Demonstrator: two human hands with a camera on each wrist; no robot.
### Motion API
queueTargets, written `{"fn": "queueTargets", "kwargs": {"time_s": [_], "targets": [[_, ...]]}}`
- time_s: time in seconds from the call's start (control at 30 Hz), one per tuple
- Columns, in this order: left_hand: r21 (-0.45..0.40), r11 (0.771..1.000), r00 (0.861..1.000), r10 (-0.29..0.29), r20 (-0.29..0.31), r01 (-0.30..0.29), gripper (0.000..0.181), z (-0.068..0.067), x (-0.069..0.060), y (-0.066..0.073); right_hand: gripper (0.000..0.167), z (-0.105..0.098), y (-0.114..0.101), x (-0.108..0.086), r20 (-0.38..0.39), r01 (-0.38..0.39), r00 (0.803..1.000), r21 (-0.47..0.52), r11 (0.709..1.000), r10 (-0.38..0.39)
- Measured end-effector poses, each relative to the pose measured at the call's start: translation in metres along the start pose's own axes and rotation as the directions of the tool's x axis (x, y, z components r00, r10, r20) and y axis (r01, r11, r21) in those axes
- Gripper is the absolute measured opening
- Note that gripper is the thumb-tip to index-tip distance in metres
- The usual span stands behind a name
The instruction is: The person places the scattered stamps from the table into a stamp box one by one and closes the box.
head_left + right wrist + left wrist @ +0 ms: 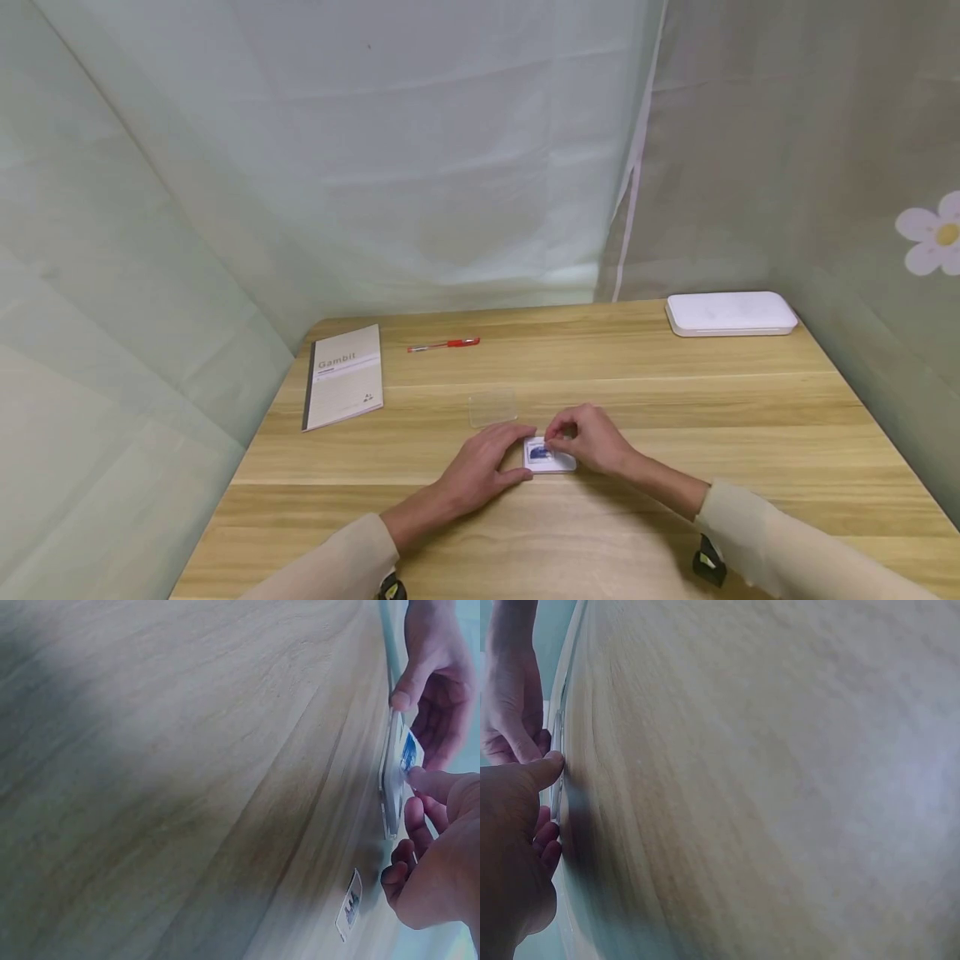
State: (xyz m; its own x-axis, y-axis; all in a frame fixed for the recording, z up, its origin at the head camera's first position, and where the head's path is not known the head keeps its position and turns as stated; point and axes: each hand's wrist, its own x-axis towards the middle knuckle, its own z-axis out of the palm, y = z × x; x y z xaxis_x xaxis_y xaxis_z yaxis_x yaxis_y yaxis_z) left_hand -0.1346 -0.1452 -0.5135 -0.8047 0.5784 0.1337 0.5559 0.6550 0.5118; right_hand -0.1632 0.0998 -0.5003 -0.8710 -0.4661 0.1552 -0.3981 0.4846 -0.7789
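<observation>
On the table in front of me lies a small white rectangular case (564,465). My left hand (480,468) holds its left end, with the thumb at the near corner and fingers along the far edge. My right hand (592,437) pinches the right edge of a small stamp-like card with a blue picture (538,452). In the right wrist view this blue card (409,750) is tilted slightly up off the case (391,776). A second small picture card (349,906) lies on the wood beside my right hand; the head view does not show it.
A clear plastic sheet or lid (492,408) lies just beyond my left hand. Farther back are a notebook (345,379) on the left, a red pen (444,344) and a white pencil case (731,313) at the back right. Fabric walls (450,167) stand behind the wooden table (750,400).
</observation>
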Motion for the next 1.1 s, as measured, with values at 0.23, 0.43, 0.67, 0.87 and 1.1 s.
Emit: {"fn": "queueTargets", "kwargs": {"time_s": [0.23,0.43,0.67,0.87,1.1], "targets": [[0.004,1.0,1.0,0.0,-0.006,0.0,0.06,0.0005,0.0002,-0.0001,0.01,0.0042,0.0015,0.0006,-0.013,-0.002,1.0,-0.04,0.999,0.002],[0.008,1.0,1.0,0.003,-0.01,-0.003,0.06,0.0006,0.0006,0.0003,0.011,0.0053,0.0003,0.0,-0.024,0.004,1.0,-0.044,0.999,-0.005],[0.009,1.0,1.0,0.011,-0.015,-0.01,0.06,-0.0005,-0.0001,0.0012,0.012,0.0064,0.0,0.0002,-0.025,0.018,0.999,-0.048,0.999,-0.02],[0.011,1.0,1.0,0.003,-0.009,-0.003,0.06,-0.0011,0.0004,0.0014,0.013,0.0064,-0.0004,0.0,-0.029,0.018,0.999,-0.039,0.999,-0.019],[0.016,1.0,1.0,0.018,-0.012,-0.018,0.061,-0.0016,-0.0004,0.0013,0.013,0.007,-0.0011,-0.0003,-0.032,0.008,0.999,-0.051,0.999,-0.01]]}}
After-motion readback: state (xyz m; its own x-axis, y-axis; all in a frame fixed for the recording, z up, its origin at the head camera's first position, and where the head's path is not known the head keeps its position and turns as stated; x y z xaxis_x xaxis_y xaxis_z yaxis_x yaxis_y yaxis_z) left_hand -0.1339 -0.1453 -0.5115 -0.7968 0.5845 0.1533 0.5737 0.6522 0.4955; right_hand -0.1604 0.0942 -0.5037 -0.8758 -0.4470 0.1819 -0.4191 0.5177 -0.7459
